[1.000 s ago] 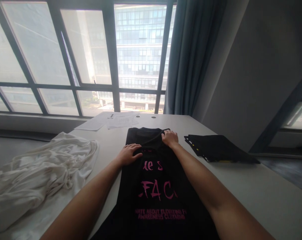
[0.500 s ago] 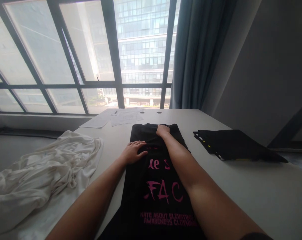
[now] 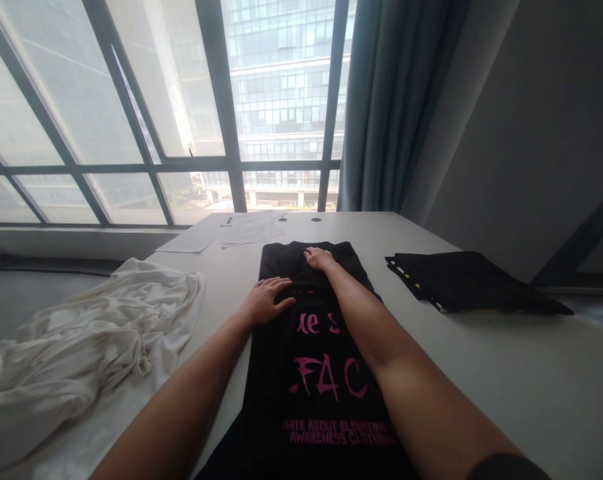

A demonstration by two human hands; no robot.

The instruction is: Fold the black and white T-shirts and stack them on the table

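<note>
A black shirt [image 3: 326, 347] with pink lettering lies in a long, narrow folded strip on the white table, its far end turned over. My left hand [image 3: 268, 300] rests on the shirt's left edge, fingers stretched out and thumb apart, holding nothing. Farther away, my right hand [image 3: 320, 258] lies on the turned-over part near the far end. Its fingers reach leftward over the cloth and look slightly bent, with no fabric visibly gripped. My right forearm covers part of the lettering.
To the left, a crumpled white cloth [image 3: 96, 347] spreads over the table [image 3: 491, 373]. Folded black garments [image 3: 471, 280] with small white and yellow marks are stacked at right. Papers [image 3: 251, 231] lie at the back left, before the windows. A grey-blue curtain [image 3: 381, 107] hangs behind.
My right hand has loosened from a closed grip and moved slightly left over the shirt's far end, which looks flatter. My left hand stays on the left edge. The view has shifted slightly.
</note>
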